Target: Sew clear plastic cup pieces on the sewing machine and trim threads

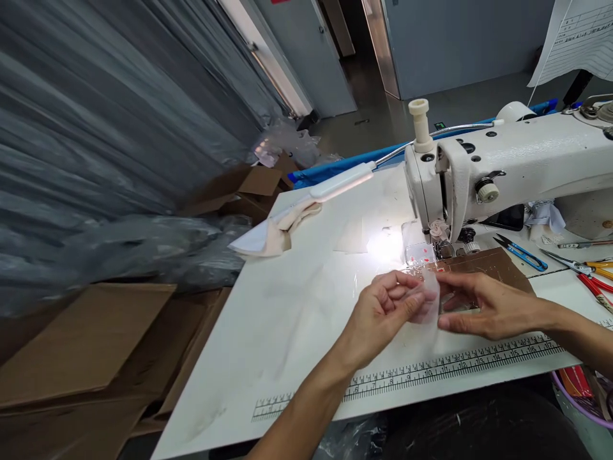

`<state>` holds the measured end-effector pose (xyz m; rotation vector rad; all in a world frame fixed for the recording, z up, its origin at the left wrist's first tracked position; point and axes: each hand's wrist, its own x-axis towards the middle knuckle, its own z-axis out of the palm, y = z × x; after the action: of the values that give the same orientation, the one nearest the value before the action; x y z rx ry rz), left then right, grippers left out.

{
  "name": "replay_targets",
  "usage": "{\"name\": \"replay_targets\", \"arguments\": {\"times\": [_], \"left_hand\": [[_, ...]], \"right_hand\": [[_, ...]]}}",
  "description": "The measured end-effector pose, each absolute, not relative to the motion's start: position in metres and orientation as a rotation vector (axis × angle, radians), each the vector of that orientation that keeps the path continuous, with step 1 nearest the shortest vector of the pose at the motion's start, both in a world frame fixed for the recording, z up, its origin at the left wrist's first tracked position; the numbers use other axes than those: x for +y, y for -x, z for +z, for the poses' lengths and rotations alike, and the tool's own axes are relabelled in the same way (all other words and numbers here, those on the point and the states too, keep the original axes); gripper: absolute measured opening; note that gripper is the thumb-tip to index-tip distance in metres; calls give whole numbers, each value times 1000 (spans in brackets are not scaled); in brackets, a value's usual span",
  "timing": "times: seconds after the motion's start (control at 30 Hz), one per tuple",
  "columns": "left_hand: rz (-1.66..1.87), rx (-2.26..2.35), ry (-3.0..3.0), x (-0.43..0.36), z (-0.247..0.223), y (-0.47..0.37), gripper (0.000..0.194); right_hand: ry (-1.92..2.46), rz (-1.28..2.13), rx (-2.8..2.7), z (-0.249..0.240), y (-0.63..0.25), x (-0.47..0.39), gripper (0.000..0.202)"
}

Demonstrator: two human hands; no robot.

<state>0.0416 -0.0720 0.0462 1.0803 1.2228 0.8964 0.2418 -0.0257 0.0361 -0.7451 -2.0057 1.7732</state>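
Note:
My left hand [383, 310] pinches a thin, see-through whitish piece of fabric [432, 306] in front of the sewing machine [517, 160]. The fabric hangs between my two hands, over the white table [287, 306]. At its right side is my right hand [483, 306], its thumb and fingers apart, with the fingertips close to the fabric's edge. The machine's needle area and lit metal plate [419, 252] lie just beyond my hands. Under and behind my right hand is a brown sheet [500, 265].
Blue snips [522, 252] and red-handled scissors [594, 291] lie at the right. Folded cream fabric [278, 233] rests at the table's back left. A ruler strip [407, 377] runs along the front edge. Cardboard boxes [86, 332] stand at the left, a purple-rimmed basket [575, 409] below right.

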Motion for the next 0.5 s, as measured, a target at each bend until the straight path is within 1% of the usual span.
{"name": "replay_targets", "arguments": {"times": [0.1,0.2,0.27,0.3,0.37,0.43,0.5], "left_hand": [[876,1208,-1127,-75,54,-43,34],[956,1330,-1203,-73,59,-31,33],[949,1439,-1287,-70,59,-22,32],[906,1488,-1345,-67,57,-18,31],[785,1586,-1503,-58,53,-13,27],[684,1708,-1734,-46,48,-10,24],[615,1815,-2018,-31,43,-7,20]], "right_hand": [[574,1949,-1866,32,-234,-30,41],[731,2052,-1760,27,-238,-23,34],[917,1994,-1882,27,-243,-15,34],[1017,1870,-2006,28,-244,-10,33],[1209,1467,-2258,30,-243,-2,26],[1369,1077,-2387,30,-238,5,19],[1465,906,-2397,25,-233,10,18]]}}
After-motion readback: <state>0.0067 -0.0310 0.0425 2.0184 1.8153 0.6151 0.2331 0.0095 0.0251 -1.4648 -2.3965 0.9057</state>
